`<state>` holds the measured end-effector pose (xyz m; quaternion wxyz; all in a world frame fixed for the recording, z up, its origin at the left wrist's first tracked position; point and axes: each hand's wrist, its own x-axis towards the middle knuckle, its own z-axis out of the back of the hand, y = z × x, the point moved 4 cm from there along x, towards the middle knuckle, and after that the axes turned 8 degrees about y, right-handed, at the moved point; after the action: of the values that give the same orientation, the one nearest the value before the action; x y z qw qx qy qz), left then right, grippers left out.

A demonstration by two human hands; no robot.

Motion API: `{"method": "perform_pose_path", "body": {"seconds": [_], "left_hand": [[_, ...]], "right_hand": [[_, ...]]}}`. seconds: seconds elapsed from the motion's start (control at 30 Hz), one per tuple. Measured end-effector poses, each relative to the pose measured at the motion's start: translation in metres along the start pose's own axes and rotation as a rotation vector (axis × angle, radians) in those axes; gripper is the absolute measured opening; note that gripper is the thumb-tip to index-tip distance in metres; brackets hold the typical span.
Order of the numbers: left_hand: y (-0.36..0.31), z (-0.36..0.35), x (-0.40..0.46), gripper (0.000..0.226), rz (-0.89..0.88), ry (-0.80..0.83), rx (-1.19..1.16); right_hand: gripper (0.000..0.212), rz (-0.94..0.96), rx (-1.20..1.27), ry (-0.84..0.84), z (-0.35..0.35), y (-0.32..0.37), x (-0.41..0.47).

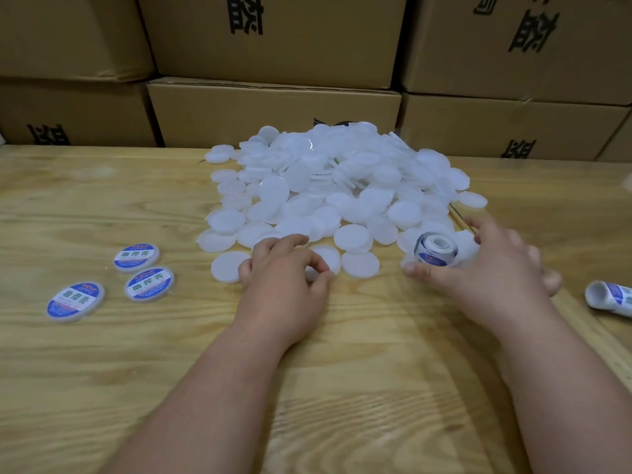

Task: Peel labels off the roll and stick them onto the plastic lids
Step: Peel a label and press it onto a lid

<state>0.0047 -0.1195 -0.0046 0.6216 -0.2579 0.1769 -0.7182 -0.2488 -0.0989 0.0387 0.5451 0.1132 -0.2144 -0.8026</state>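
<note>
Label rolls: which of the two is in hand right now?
The label roll at the pile's near right edge, gripped by the right hand. The other roll lies untouched on its side at the table's far right edge.

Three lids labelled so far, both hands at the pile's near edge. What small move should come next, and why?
Probably the left hand lifts the plain lid its curled fingers are on, clear of the pile. The right hand already holds the label roll, and no peeled label shows, so a lid has to be freed first.
</note>
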Motion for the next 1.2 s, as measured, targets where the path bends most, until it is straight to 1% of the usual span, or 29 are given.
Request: {"method": "perform_pose_path", "body": {"seconds": [0.07,0.1,0.17,0.27,0.3,0.33,0.4,0.47,0.6,0.67,0.77,0.87,0.9,0.97,1.0,1.1,1.17,1.2], "left_hand": [[0.0,0.003,0.0,0.014,-0.009,-0.049,-0.044],[-0.001,0.005,0.0,0.014,-0.014,-0.074,-0.066],[-0.002,0.007,0.001,0.016,-0.023,-0.112,-0.106],[-0.002,0.007,0.0,0.021,-0.019,-0.118,-0.137],[-0.002,0.007,0.0,0.022,-0.017,-0.113,-0.14],[-0.001,0.007,0.0,0.022,-0.016,-0.105,-0.142],[-0.001,0.006,0.001,0.023,-0.011,-0.089,-0.14],[0.0,0.005,0.001,0.023,-0.009,-0.078,-0.131],[0.001,0.004,0.0,0.019,-0.003,-0.084,-0.15],[0.001,0.005,0.0,0.017,0.0,-0.087,-0.165],[-0.002,0.007,-0.002,0.019,-0.016,-0.1,-0.194],[-0.005,0.012,-0.006,0.022,-0.026,-0.128,-0.28],[-0.007,0.014,-0.007,0.023,-0.024,-0.127,-0.311],[-0.009,0.018,-0.01,0.031,-0.026,-0.119,-0.365],[-0.01,0.019,-0.01,0.035,-0.036,-0.126,-0.397],[-0.011,0.023,-0.011,0.039,-0.088,-0.172,-0.489],[-0.012,0.023,-0.012,0.034,-0.138,-0.198,-0.521],[-0.013,0.024,-0.013,0.033,-0.16,-0.202,-0.54]], "right_hand": [[0.112,0.017,-0.026,0.019,0.0,0.001,-0.001],[0.105,0.028,-0.034,0.009,0.0,0.001,-0.001],[0.081,0.054,-0.052,-0.018,0.001,0.001,-0.002],[0.04,0.078,-0.071,-0.052,0.002,-0.002,-0.002],[0.031,0.075,-0.076,-0.057,0.003,-0.003,-0.002],[0.027,0.075,-0.083,-0.059,0.004,-0.003,-0.002],[0.027,0.104,-0.06,-0.081,0.007,-0.001,-0.003],[0.025,0.163,0.033,-0.127,0.01,0.002,-0.004],[0.02,0.228,0.398,-0.246,0.016,0.001,-0.007],[0.019,0.181,0.556,-0.317,0.021,-0.005,-0.007],[0.013,0.055,0.777,-0.39,0.028,-0.015,-0.006],[0.034,-0.109,0.967,-0.39,0.031,-0.024,-0.007],[0.037,-0.152,1.005,-0.36,0.032,-0.026,-0.006],[0.03,-0.193,1.047,-0.235,0.034,-0.026,-0.003],[0.025,-0.197,1.116,-0.147,0.033,-0.025,-0.001],[0.022,-0.152,1.487,0.148,0.027,-0.015,-0.003],[0.025,-0.122,1.607,0.338,0.025,-0.007,-0.007],[0.031,-0.108,1.631,0.426,0.024,-0.004,-0.009]]}}
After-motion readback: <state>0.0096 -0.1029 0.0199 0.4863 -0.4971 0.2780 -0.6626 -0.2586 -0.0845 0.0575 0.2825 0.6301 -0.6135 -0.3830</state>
